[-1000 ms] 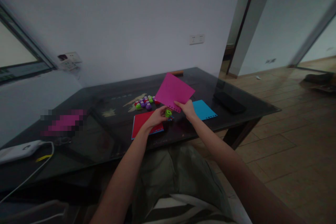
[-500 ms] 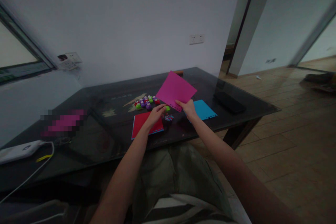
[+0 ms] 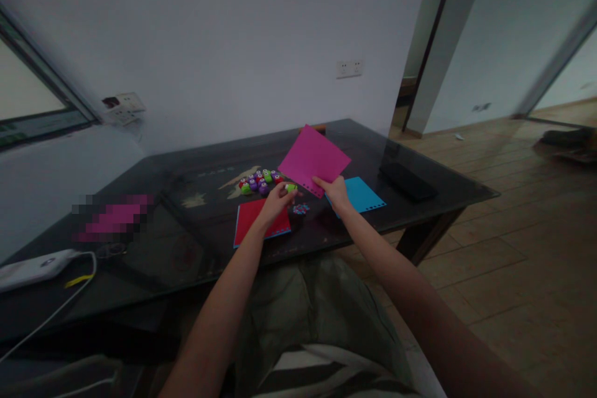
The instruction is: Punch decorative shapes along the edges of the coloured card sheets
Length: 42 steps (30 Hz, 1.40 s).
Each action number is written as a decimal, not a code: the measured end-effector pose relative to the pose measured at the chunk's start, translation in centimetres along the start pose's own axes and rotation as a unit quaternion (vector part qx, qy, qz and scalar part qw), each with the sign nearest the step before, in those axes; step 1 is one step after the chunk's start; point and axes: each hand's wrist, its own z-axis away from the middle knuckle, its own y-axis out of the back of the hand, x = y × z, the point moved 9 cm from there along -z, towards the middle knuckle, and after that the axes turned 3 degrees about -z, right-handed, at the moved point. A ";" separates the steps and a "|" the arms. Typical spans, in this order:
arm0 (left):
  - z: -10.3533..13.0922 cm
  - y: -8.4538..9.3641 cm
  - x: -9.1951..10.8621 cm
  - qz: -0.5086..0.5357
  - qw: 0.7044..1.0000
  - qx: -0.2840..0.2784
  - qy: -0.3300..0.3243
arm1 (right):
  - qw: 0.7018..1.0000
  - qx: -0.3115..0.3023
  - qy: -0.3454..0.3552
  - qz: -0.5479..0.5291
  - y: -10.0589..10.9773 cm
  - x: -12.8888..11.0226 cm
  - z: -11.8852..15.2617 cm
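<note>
My right hand (image 3: 334, 191) is closed on the lower edge of a magenta sheet of paper (image 3: 314, 158), thumb on top. The sheet is raised and tilted above the table, with a row of small holes along its near edge. My left hand (image 3: 277, 200) pinches a small green craft punch (image 3: 291, 188) beside the sheet's lower left edge, apart from it. Beneath the left wrist lies a red sheet (image 3: 252, 214) over a blue one. A blue sheet (image 3: 361, 194) with holes along its near edge lies by my right hand. Tiny paper cut-outs (image 3: 301, 208) are heaped between the hands.
Several red, green and purple punches with eyes (image 3: 259, 181) cluster behind the red sheet. A black case (image 3: 407, 183) lies on the right of the dark table (image 3: 196, 267). On the left are a white power strip (image 3: 40, 268) with a cable and a blurred pink thing (image 3: 119, 217).
The green punch has come up and left in my left hand, slightly away from the magenta sheet's edge, and has turned. The sheet has shifted slightly right.
</note>
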 end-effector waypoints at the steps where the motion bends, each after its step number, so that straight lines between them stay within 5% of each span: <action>1: -0.1 -0.1 -0.2 0.006 1.000 -0.005 0.002 | 1.000 0.001 0.000 -0.004 0.0 -0.1 0.0; 11: -0.3 0.1 -0.5 0.084 0.996 0.000 0.003 | 0.999 0.002 -0.013 -0.033 0.0 0.2 -0.2; 22: -0.2 -0.6 -1.4 0.219 0.972 -0.025 0.075 | 0.996 -0.006 -0.011 -0.085 1.4 0.6 -1.5; 26: -0.2 -0.5 -1.1 0.150 0.987 -0.010 0.048 | 0.998 -0.006 -0.005 -0.059 3.5 -0.3 -2.1; 34: -0.4 0.0 0.3 -0.012 0.999 0.043 -0.010 | 0.997 0.051 0.013 -0.065 11.1 -0.6 -4.0; 42: -7.3 -3.6 0.6 -0.199 0.979 0.022 -0.035 | 0.983 0.087 -0.015 -0.158 13.2 0.2 -4.3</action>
